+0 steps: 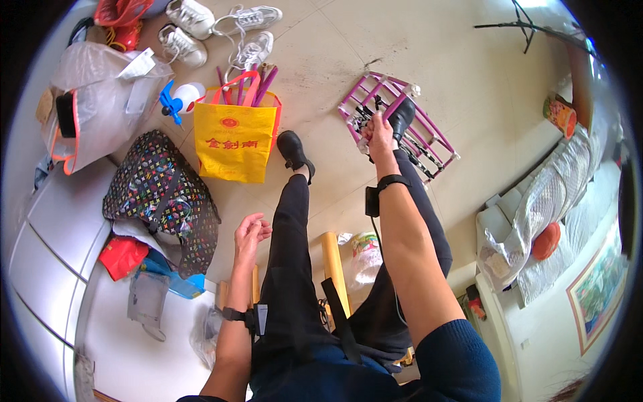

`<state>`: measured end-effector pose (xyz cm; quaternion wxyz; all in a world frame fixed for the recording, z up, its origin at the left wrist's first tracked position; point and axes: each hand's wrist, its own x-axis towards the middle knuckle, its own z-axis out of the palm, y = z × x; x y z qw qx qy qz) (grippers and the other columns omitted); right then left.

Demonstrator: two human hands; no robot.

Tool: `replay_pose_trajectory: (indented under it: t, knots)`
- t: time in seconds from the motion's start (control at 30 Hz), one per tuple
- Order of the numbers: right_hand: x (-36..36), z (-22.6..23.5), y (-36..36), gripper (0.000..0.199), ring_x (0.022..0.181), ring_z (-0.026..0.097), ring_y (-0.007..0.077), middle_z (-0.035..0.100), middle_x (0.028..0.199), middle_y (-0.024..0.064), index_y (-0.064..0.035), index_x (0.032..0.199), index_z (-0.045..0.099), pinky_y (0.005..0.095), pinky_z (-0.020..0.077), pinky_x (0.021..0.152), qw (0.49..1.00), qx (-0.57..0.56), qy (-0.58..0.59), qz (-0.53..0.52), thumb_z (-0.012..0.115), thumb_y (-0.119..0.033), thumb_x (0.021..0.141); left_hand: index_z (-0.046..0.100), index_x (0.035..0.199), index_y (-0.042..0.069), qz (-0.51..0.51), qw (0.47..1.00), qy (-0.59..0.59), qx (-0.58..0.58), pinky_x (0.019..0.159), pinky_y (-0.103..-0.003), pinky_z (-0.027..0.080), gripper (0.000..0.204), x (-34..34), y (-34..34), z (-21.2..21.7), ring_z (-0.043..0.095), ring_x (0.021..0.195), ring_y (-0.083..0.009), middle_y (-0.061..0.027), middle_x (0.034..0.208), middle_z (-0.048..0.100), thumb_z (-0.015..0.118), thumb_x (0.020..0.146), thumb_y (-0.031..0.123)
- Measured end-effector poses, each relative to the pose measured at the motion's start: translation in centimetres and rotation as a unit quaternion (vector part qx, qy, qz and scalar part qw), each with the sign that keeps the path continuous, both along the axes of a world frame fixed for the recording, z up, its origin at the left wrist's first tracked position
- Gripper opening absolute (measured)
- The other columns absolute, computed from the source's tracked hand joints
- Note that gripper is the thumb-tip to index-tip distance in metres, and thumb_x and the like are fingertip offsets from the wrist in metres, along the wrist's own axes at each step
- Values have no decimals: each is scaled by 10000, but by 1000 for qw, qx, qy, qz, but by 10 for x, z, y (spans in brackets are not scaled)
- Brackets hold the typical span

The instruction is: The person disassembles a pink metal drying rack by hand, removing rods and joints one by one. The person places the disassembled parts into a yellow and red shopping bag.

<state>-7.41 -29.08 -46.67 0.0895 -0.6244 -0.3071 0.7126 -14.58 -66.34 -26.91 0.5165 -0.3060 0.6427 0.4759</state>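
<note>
1. The floor point(335, 60) is pale tile, and everything here is placed from the yellow bag standing on it.
2. A white cabinet point(60, 234) sits well left of and below the yellow bag.
3. A clear plastic sack point(100, 100) with orange trim lies left of the yellow bag.
4. A dark patterned bag point(161, 194) leans just below-left of the yellow bag.
5. The yellow bag point(234, 141) holds purple and pink rods poking out of its top.
6. A purple rack point(429, 134) lies on the floor, well right of the yellow bag.
7. White sneakers point(221, 27) lie above the yellow bag.
8. The right hand point(379, 132) is at the rack, fingers closed around a white cloth point(365, 144) and one purple bar.
9. The left hand point(250, 234) hangs below the yellow bag, fingers loosely curled and empty, touching nothing.
10. A blue-nozzled spray bottle point(181, 99) lies just left of the yellow bag's top.
</note>
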Motion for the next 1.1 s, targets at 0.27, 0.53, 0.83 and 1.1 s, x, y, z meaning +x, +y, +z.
replay_pose_trajectory:
  t: [0.27, 0.53, 0.83, 1.1]
  knots:
    - [-5, 3, 4, 562, 429, 296, 126, 294, 515, -33, -151, 659, 371, 300, 298, 423, 995, -66, -76, -21, 483, -654, 881, 548, 1168, 7, 24, 999, 1, -32, 767, -304, 540, 255, 8, -4, 19, 625, 818, -167, -98, 940, 614, 478, 972, 154]
    - [32, 71, -12, 558, 373, 360, 138, 345, 476, -21, -153, 607, 402, 297, 282, 369, 992, 48, -90, 80, 469, -619, 907, 558, 1154, 42, -22, 999, -28, 38, 720, -271, 518, 256, 21, 66, -2, 616, 768, -133, -59, 919, 631, 496, 964, 203]
    - [-40, 121, -22, 237, 645, 421, 144, 423, 715, 7, -117, 861, 462, 304, 399, 625, 982, -149, 117, 6, 498, -316, 986, 491, 1275, 0, -50, 990, 51, 125, 814, -301, 516, 376, 5, 137, -13, 611, 990, -173, -106, 1122, 604, 537, 949, 182]
    - [-81, 148, -49, 174, 833, 556, 196, 535, 865, 62, -63, 950, 486, 404, 487, 881, 958, -194, 209, 31, 477, -229, 998, 407, 1326, -4, -61, 961, 148, 224, 794, -294, 494, 566, -16, 177, -17, 587, 1009, -177, -103, 1120, 578, 652, 885, 251]
